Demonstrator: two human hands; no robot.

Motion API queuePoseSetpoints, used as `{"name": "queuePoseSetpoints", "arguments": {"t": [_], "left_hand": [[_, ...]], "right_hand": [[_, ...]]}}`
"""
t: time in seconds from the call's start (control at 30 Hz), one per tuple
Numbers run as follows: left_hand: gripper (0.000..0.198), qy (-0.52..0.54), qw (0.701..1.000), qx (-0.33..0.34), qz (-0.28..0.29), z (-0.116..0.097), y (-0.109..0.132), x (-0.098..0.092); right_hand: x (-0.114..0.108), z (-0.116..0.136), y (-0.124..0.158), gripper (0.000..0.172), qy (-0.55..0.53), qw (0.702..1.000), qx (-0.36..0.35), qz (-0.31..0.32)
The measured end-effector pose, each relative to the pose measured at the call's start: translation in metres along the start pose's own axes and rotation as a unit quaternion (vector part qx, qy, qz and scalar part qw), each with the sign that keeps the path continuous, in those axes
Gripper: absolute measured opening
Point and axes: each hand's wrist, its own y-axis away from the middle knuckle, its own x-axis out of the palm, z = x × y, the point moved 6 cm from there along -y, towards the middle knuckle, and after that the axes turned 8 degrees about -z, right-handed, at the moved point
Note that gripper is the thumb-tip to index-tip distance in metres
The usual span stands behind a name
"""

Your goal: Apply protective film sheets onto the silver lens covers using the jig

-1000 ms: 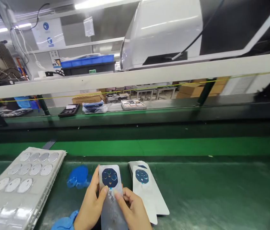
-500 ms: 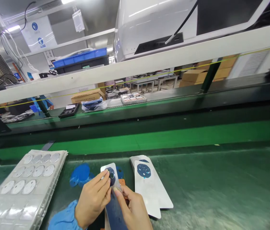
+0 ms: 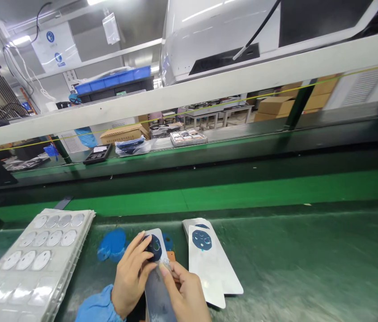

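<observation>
Both my hands hold a grey phone back cover (image 3: 156, 286) with a dark blue round camera patch near its top, low in the middle of the view. My left hand (image 3: 131, 276) grips its left edge, fingertips touching the blue patch. My right hand (image 3: 184, 293) pinches the cover's right side with thumb and forefinger. Just right of them lies a small stack of white back covers (image 3: 213, 268) with the same blue patch. Blue round film pieces (image 3: 112, 244) lie on the mat to the left.
A clear plastic tray (image 3: 31, 264) with rows of round lens parts sits at the left. Beyond the dark green mat runs a green conveyor belt (image 3: 242, 197). Across it are a black tray (image 3: 96, 154), bagged parts and boxes. A white shelf beam crosses overhead.
The held cover has tilted from facing me flat to edge-on, then back a little. My left fingers moved up onto the blue patch. The view shifted slightly left.
</observation>
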Motion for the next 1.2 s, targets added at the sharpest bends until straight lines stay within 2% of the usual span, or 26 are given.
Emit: {"name": "queuePoseSetpoints", "arguments": {"t": [0.17, 0.37, 0.57, 0.83, 1.03, 1.13, 1.2], "left_hand": [[0.011, 0.043, 0.999, -0.019, 0.010, 0.005, 0.001, 0.002], [0.013, 0.002, 0.997, 0.070, 0.042, -0.007, -0.003, -0.002], [0.015, -0.050, 0.990, 0.128, 0.012, -0.016, -0.003, -0.004], [0.016, -0.040, 0.991, 0.122, 0.024, -0.016, 0.002, 0.004], [0.018, -0.041, 0.991, 0.129, 0.010, -0.017, 0.007, 0.008], [0.019, -0.041, 0.990, 0.132, -0.002, -0.007, 0.004, 0.008], [0.020, -0.048, 0.992, 0.109, -0.031, 0.005, -0.001, 0.001]], "right_hand": [[0.000, -0.002, 0.001, 0.044, 0.018, 1.000, -0.007, 0.002], [0.000, -0.004, 0.001, 0.042, 0.050, 0.998, -0.020, -0.011], [0.002, -0.008, 0.002, 0.041, 0.052, 0.998, -0.024, -0.006], [-0.002, -0.007, 0.001, 0.043, 0.076, 0.995, -0.049, -0.043], [0.000, -0.013, 0.002, 0.042, 0.103, 0.994, -0.033, -0.031], [0.000, -0.015, 0.002, 0.044, 0.097, 0.995, -0.019, -0.029], [-0.001, -0.017, 0.002, 0.046, 0.098, 0.995, -0.012, -0.030]]}}
